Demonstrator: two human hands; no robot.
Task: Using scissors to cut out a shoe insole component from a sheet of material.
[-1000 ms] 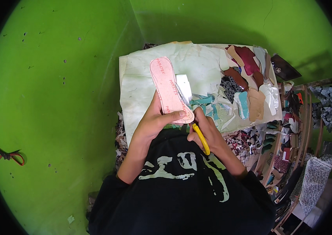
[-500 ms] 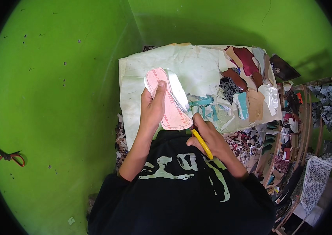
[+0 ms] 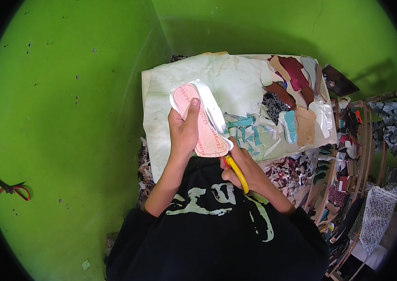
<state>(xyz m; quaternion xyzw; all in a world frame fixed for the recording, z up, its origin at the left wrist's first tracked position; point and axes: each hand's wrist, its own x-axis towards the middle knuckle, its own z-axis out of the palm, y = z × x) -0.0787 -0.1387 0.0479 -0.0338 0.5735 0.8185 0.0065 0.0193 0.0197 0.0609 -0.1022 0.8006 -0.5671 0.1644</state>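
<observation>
My left hand (image 3: 184, 131) grips a pink shoe insole (image 3: 207, 141) with red print, thumb on top and fingers underneath. White material (image 3: 211, 107) lies behind the insole and sticks out along its right edge as a strip. In my right hand (image 3: 249, 165) are scissors with a yellow handle (image 3: 238, 174). Their blades are hidden at the lower right end of the insole. Both hands are over the near side of a work table, close to my black shirt (image 3: 198, 234).
A pale sheet (image 3: 158, 98) covers the table. Teal and white offcuts (image 3: 245, 129) lie right of the insole, with brown, maroon and tan cut pieces (image 3: 305, 126) beyond. Scraps (image 3: 289, 173) heap below. A wooden rack (image 3: 364, 154) stands right; scissors (image 3: 10, 188) hang on the green wall (image 3: 67, 140).
The white strip has curled further out along the insole's right edge. The insole has tilted slightly, and the scissors have shifted a little left, with more of their handle showing.
</observation>
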